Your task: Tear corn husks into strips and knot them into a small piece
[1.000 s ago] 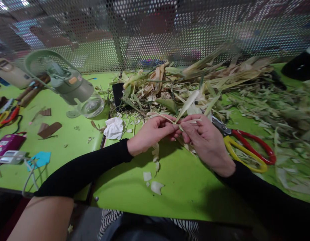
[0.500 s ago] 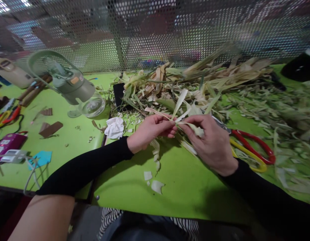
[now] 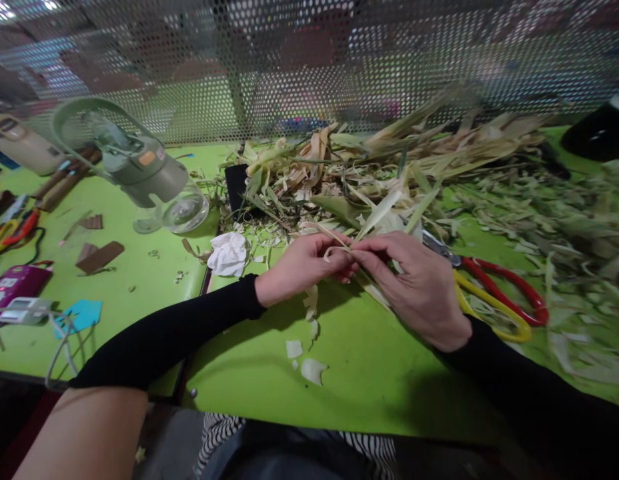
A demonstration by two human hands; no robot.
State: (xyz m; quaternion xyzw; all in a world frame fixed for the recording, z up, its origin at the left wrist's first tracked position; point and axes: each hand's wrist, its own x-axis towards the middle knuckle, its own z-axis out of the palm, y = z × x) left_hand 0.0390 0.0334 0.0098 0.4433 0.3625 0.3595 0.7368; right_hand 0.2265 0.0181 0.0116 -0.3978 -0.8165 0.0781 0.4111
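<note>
Pale corn husk strips (image 3: 382, 215) fan upward from between my two hands, which nearly meet above the green table (image 3: 359, 373). My left hand (image 3: 307, 265) pinches the strips where they come together, thumb pressed on the fingers. From the other side my right hand (image 3: 414, 280) grips them with thumb and forefinger close to the left thumb. One narrow strip end curls over my left thumb. Just right of my right hand lie scissors (image 3: 509, 280) with red and yellow handles. Below the left hand hangs a curled husk shred (image 3: 311, 307). The exact crossing of the strips is partly hidden by fingers.
Behind the hands spreads a heap of husks (image 3: 469, 143), before a perforated metal screen (image 3: 289, 67). To the left are a tilted drink bottle (image 3: 144, 170), crumpled tissue (image 3: 228, 253), a dark phone (image 3: 236, 190) and a purple box (image 3: 22, 287). Scraps (image 3: 313, 371) lie in front.
One strip that stuck out near my right fingers now curls over my left thumb. The upright husk leans further right. Both hands stay close together in nearly the same place.
</note>
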